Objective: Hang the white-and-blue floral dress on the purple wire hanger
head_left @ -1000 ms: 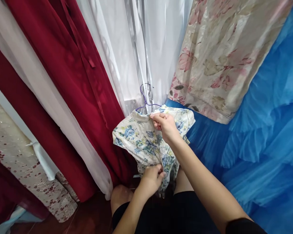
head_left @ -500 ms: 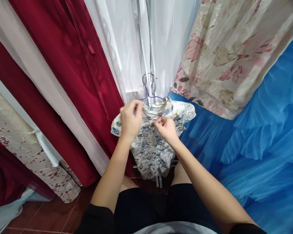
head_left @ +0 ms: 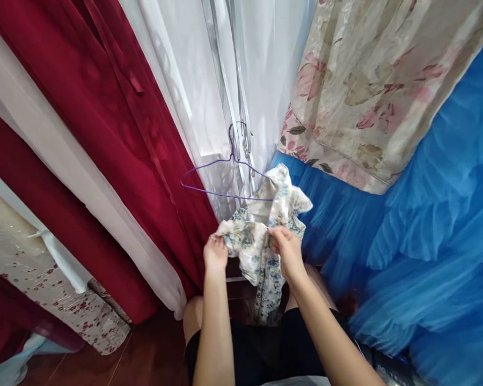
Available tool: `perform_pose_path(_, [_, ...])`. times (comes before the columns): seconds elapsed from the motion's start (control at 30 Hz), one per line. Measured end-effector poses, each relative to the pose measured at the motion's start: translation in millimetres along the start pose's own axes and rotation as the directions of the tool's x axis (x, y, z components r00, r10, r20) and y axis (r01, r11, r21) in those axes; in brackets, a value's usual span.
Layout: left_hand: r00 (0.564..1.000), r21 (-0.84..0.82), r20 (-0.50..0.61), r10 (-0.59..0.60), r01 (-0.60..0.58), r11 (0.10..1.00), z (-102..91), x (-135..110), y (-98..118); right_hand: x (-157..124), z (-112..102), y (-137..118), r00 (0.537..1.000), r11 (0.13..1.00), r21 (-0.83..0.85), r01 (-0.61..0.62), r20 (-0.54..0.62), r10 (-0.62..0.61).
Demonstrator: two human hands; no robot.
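Note:
A small floral shirt (head_left: 274,262), white with blue and yellow print, hangs half off a purple wire hanger (head_left: 209,191). Its right side still drapes over the hanger's right arm, while the left arm of the hanger is bare. My left hand (head_left: 216,253) is closed on the shirt's loose left sleeve, pulled down below the hanger. Fingers of my right hand (head_left: 285,244) pinch the front edge of the shirt near its middle. The hanger's hook sits by a silvery metal bar (head_left: 235,91).
Red cloth (head_left: 145,161) and white fabric (head_left: 173,80) hang at left and centre. A beige floral skirt (head_left: 354,107) and blue ruffled tulle (head_left: 430,246) hang on the right. Dark red tiles (head_left: 153,354) form the floor, with my knees close below the shirt.
The shirt's left shoulder has come off the hanger, baring its left arm. My left hand has moved down with the sleeve, and my right hand has moved slightly down and right.

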State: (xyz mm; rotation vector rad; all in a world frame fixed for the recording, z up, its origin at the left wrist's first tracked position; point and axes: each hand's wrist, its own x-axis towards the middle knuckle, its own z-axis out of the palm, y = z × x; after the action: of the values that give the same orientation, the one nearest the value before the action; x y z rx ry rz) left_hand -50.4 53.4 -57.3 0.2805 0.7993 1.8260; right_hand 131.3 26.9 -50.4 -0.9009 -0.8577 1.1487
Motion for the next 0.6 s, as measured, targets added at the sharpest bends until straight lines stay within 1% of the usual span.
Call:
perform_pose_path(0.03, [1.000,-0.006,-0.003,-0.030,0.030,1.000,-1.7,-14.1,-13.7,-5.5,-13.2,12.0,0.996,0.999,0.040,-0.004,-0.085,0.008])
perform_pose_path(0.07, [0.999,-0.009,0.012,-0.046,0.046,0.999,-1.0,-28.8,-24.3,-10.9,-26.6,22.6,0.990,0.999,0.045,-0.007,-0.140,0.013])
perform_pose_path(0.1, [0.998,0.004,0.054,-0.038,0.038,0.999,2.1,-44.0,-31.5,-15.9,-39.2,31.1,0.988,1.000,0.011,-0.018,-0.152,0.020])
perform_pose_path(0.17, [0.981,0.080,0.196,0.011,-0.027,0.996,14.4,-74.0,-36.5,-23.3,-59.0,38.7,0.995,0.990,-0.131,-0.044,-0.092,0.032])
perform_pose_path(0.2, [0.960,0.149,0.278,0.035,-0.079,0.986,22.3,-88.1,-35.5,-25.6,-64.9,37.3,0.999,0.978,-0.203,-0.039,-0.043,0.031])
perform_pose_path(0.27, [0.908,0.315,0.417,0.045,-0.191,0.930,38.1,-112.2,-30.1,-28.9,-68.1,25.7,0.997,0.962,-0.271,0.012,0.081,0.011])
perform_pose_path(0.3, [0.884,0.399,0.466,0.039,-0.249,0.883,44.5,-121.5,-27.1,-30.9,-66.2,16.6,0.986,0.966,-0.255,0.037,0.164,0.006])
perform_pose_path(0.33, [0.863,0.471,0.503,0.042,-0.315,0.824,49.3,-128.4,-24.5,-33.5,-62.9,6.4,0.963,0.976,-0.215,0.038,0.269,0.022])
perform_pose_path(0.37, [0.847,0.529,0.528,0.062,-0.385,0.756,52.2,-132.9,-22.4,-36.9,-59.1,-4.1,0.922,0.985,-0.173,0.015,0.383,0.054])
perform_pose_path(0.43, [0.823,0.606,0.551,0.138,-0.509,0.611,52.0,-135.3,-19.6,-44.9,-52.3,-23.4,0.795,0.987,-0.145,-0.066,0.591,0.140])
perform_pose_path(0.47, [0.814,0.630,0.551,0.185,-0.551,0.548,49.2,-134.2,-18.7,-48.4,-50.4,-31.4,0.728,0.982,-0.167,-0.092,0.661,0.181])
perform_pose_path(0.5, [0.809,0.646,0.549,0.212,-0.571,0.507,44.7,-132.3,-18.1,-50.7,-50.2,-38.3,0.667,0.972,-0.209,-0.107,0.710,0.226])
perform_pose_path(0.53, [0.810,0.656,0.553,0.195,-0.567,0.498,38.9,-130.3,-17.8,-51.1,-51.6,-44.2,0.620,0.961,-0.254,-0.113,0.737,0.268])
perform_pose_path(0.57, [0.815,0.661,0.564,0.134,-0.542,0.518,31.7,-128.6,-18.0,-49.1,-54.7,-49.7,0.593,0.950,-0.289,-0.117,0.747,0.300])
perform_pose_path(0.6, [0.812,0.667,0.583,0.031,-0.500,0.553,23.7,-127.4,-18.8,-44.2,-59.4,-55.3,0.595,0.944,-0.306,-0.123,0.739,0.316])
